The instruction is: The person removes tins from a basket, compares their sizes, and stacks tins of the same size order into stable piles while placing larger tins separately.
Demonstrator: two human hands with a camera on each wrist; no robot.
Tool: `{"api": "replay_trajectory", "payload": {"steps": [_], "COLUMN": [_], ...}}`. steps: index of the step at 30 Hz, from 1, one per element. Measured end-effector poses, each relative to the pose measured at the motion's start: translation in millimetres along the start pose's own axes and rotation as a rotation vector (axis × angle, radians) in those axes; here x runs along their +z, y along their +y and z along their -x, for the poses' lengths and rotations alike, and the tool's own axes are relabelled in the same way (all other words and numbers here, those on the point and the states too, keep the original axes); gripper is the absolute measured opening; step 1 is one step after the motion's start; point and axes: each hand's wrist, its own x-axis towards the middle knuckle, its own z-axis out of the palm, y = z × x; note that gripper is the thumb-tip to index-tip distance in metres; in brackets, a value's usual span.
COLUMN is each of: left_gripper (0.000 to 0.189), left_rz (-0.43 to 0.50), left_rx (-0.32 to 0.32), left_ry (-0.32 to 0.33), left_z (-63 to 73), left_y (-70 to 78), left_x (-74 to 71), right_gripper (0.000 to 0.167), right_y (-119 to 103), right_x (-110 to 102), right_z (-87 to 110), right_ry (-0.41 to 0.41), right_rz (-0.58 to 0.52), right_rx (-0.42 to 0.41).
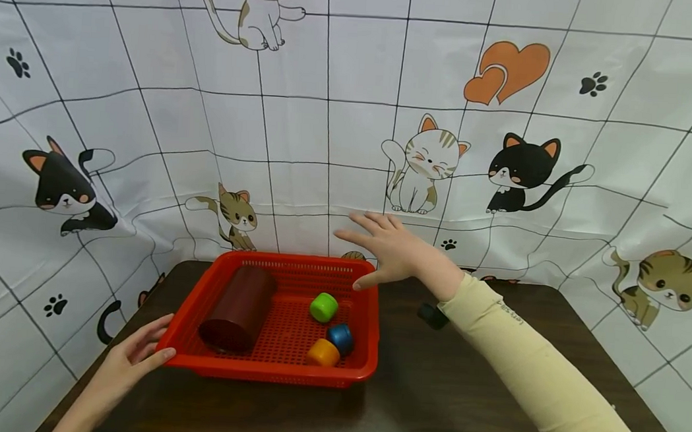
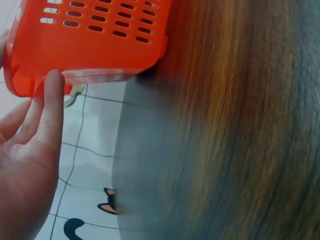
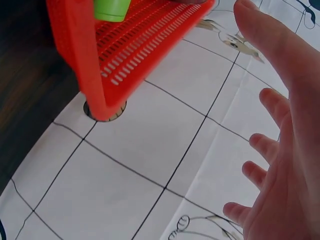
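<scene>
In the frame's lower left-centre, the red basket (image 1: 253, 367) has its rim pinched by the left hand (image 1: 123, 359); the right hand (image 1: 402, 249), fingers spread, grips nothing, so one-sided lifting could roll the brown cylinder (image 1: 240, 309).

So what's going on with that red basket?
A person's left hand is holding the red basket by its left side. The right hand is up near the far right corner, fingers spread, holding nothing. Inside the basket, a big brown cylinder lies on the left. Toward the right are three small things: a green piece, a blue piece and an orange piece.
</scene>
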Motion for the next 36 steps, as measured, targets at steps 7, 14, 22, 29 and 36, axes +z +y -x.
{"api": "replay_trajectory", "payload": {"steps": [7, 14, 22, 29, 36], "left_gripper": [0.062, 0.068, 0.063, 0.054, 0.041], "left_rz": [0.129, 0.288, 0.404, 0.497, 0.598], "left_rx": [-0.023, -0.166, -0.249, -0.307, -0.247], "left_ry": [-0.007, 0.001, 0.049, 0.104, 0.105], "left_z": [0.2, 2.0, 9.9, 16.9, 15.5], "left_y": [-2.1, 3.0, 9.8, 10.7, 8.2], "left_x": [2.0, 7.2, 13.9, 13.5, 19.2], "right_gripper": [0.097, 0.098, 0.101, 0.095, 0.089], "right_y": [-5.1, -7.1, -18.2, -28.0, -29.6], "right_x": [6.1, 18.7, 28.4, 37.8, 55.5], "right_z": [-20.0, -40.5, -64.9, -79.1, -85.5], "right_ry": [-0.030, -0.040, -0.101, -0.117, -0.161], "right_rz": [-0.051, -0.093, -0.108, -0.154, -0.160], "right_rx": [-0.012, -0.038, -0.034, -0.057, -0.021]}}
